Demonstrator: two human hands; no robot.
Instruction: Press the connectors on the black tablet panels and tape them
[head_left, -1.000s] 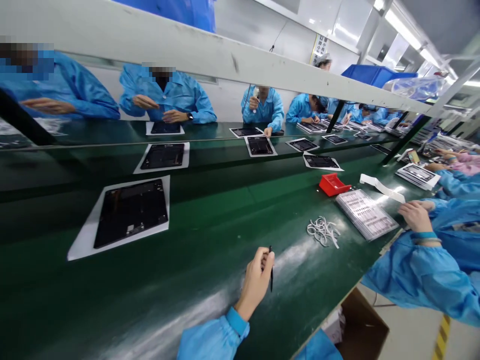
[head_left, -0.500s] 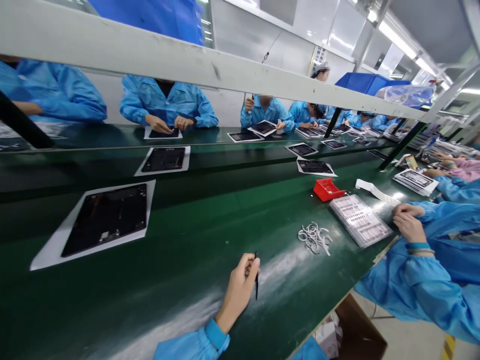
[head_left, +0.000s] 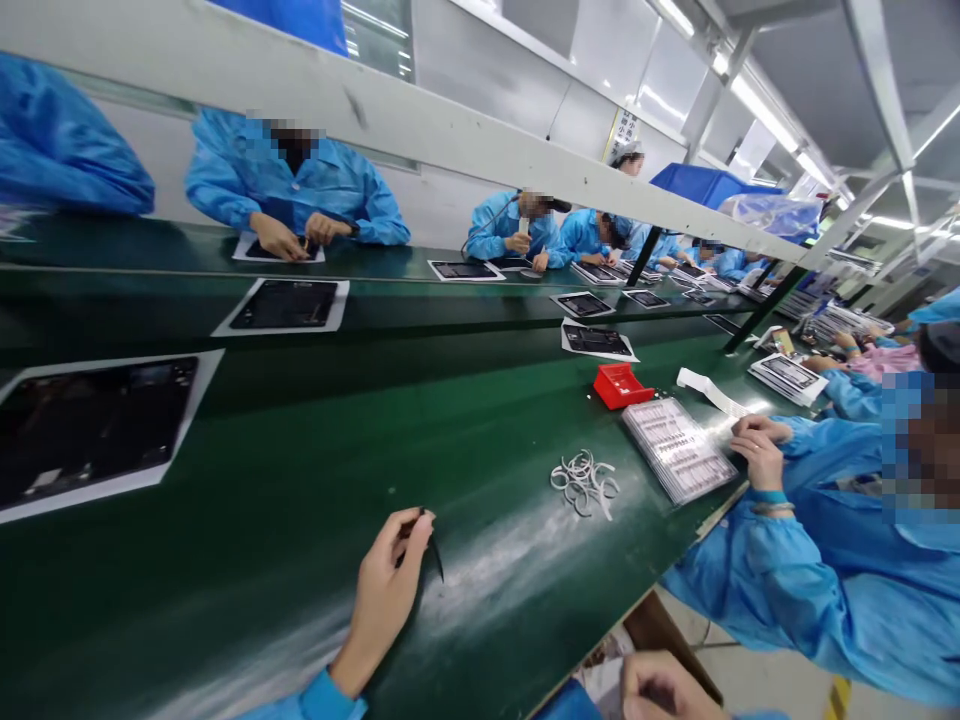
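Observation:
Low in the middle of the head view, my left hand (head_left: 386, 590) reaches over the green table, its fingers closed on a thin black tool (head_left: 437, 558) that points down and to the right. At the bottom edge, my right hand (head_left: 664, 685) is partly in view with curled fingers; anything in it is hidden. White ring-shaped strips (head_left: 585, 482) lie in a loose heap to the right of my left hand. At the far left is a black device panel (head_left: 97, 420) on a white sheet, cut off by the frame.
A red bin (head_left: 621, 388) and a stack of clear trays (head_left: 679, 450) stand right of the strips. A co-worker's hands (head_left: 761, 450) are beside the trays. More panels (head_left: 289, 305) lie farther back, with people across the table. A white beam (head_left: 450, 130) crosses above.
The view has shifted, so most things sit farther left. My right hand has come into view at the bottom. My left hand still holds the black tool, now tilted differently.

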